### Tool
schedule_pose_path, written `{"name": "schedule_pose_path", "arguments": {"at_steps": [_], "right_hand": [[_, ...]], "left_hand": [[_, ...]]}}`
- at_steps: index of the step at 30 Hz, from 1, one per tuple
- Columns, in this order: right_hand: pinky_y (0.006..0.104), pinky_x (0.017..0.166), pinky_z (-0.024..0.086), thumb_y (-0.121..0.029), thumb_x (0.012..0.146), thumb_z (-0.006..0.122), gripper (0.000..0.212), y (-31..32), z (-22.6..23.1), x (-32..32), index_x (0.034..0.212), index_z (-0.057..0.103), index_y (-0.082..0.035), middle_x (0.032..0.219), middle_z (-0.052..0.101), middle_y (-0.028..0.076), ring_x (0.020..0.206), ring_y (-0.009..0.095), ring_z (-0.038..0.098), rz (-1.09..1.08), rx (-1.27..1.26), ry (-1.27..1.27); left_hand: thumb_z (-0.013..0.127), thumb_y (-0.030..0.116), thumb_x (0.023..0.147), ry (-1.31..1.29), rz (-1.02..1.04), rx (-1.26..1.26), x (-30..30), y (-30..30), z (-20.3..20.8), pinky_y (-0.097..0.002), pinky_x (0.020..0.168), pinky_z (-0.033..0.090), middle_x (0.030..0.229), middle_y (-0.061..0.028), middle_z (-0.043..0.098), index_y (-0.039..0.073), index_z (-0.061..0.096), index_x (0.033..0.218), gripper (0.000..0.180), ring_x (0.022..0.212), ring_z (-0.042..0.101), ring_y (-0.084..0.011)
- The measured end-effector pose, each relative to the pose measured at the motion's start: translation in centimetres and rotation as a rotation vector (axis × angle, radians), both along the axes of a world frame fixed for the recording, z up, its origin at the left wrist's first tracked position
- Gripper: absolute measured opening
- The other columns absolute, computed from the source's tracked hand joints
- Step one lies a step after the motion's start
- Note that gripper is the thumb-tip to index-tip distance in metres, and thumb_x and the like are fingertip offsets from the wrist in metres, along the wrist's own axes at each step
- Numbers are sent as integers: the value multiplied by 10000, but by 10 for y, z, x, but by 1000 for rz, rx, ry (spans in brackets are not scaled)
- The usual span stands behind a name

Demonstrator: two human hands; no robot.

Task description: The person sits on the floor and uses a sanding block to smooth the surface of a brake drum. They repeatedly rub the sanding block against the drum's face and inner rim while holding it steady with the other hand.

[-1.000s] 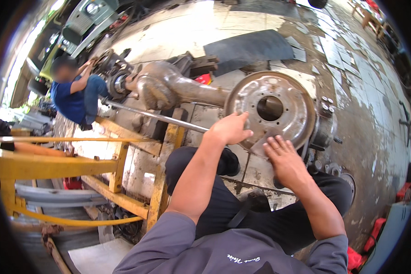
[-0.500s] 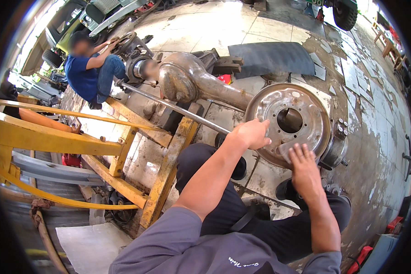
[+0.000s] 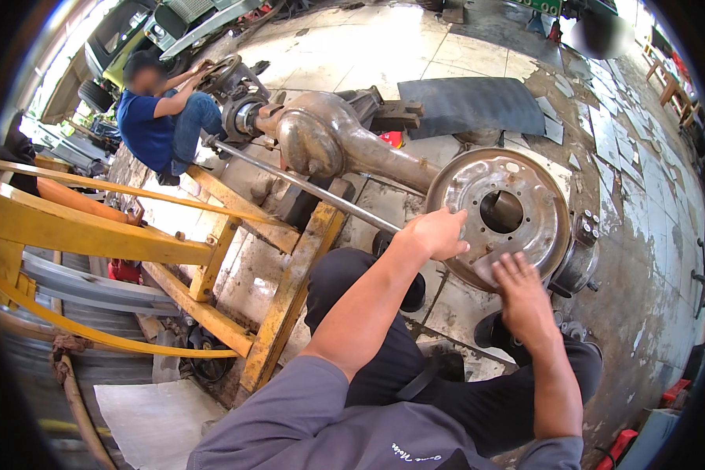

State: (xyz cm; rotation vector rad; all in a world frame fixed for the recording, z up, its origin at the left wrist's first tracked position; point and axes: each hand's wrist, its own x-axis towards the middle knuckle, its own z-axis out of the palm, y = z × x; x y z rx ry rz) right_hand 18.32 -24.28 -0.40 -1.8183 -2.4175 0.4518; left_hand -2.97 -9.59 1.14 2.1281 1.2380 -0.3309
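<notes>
A round brown-grey brake backing plate (image 3: 536,184), with a large centre hole and small holes around it, stands at the end of a vehicle axle (image 3: 388,157). My left hand (image 3: 439,235) has its fingers curled at the plate's near left rim; its palm side is hidden. Near that wrist a long metal rod (image 3: 305,186) passes out of sight. My right hand (image 3: 525,301) lies with fingers stretched against the plate's lower face, pressing a small grey sheet (image 3: 487,270) onto it. The sheet's exact material cannot be told.
Yellow metal frames (image 3: 290,301) stand at my left. Another person (image 3: 153,129) crouches at the axle's far end, hands on a round part. A dark curved panel (image 3: 474,106) lies beyond the axle. A metal drum-shaped part (image 3: 576,266) sits right of the plate.
My right hand and the grey sheet have shifted slightly down and left across the plate. The left hand stays at the rim, while the whole view has moved a little.
</notes>
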Motion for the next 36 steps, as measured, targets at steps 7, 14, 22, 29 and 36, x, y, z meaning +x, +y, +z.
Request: {"name": "schedule_pose_path", "arguments": {"at_steps": [7, 14, 22, 29, 36], "right_hand": [[527, 1225, 255, -45, 920, 526, 514, -13, -6, -17, 1433, 547, -61, 1546, 464, 180, 1482, 393, 349, 142, -4, 49], [530, 1222, 257, -46, 916, 523, 515, -1, 1, 7, 1430, 546, -29, 1556, 450, 187, 1486, 407, 335, -106, 58, -85], [527, 1222, 258, -56, 946, 520, 476, 1, 2, 10, 1419, 551, -14, 1541, 471, 181, 1483, 390, 345, -132, 55, -28], [529, 1218, 265, -125, 978, 533, 455, -10, -3, -11, 1426, 552, -46, 1538, 476, 177, 1480, 394, 350, 59, 8, 25], [530, 1220, 258, -44, 909, 530, 528, -8, -6, -4, 1437, 541, -30, 1536, 479, 177, 1477, 413, 352, 7, 70, -73]], "left_hand": [[636, 403, 957, -12, -1, -7, 3, 1, 3, -442, 1123, 426, 1517, -245, 447, 53, 333, 1565, 764, 1346, 515, -377], [632, 403, 959, -10, 11, -16, -1, -1, 2, -437, 1128, 421, 1527, -248, 437, 45, 333, 1564, 764, 1348, 515, -378], [627, 410, 960, -3, -1, -3, -2, 0, -3, -448, 1124, 424, 1521, -257, 439, 46, 331, 1565, 766, 1344, 519, -381], [629, 412, 957, 1, -23, 0, 2, 2, -3, -450, 1117, 429, 1499, -258, 463, 46, 325, 1568, 774, 1340, 520, -382], [634, 409, 955, -4, 1, -2, 2, 1, 2, -448, 1109, 438, 1458, -242, 501, 48, 341, 1560, 763, 1332, 528, -371]]}}
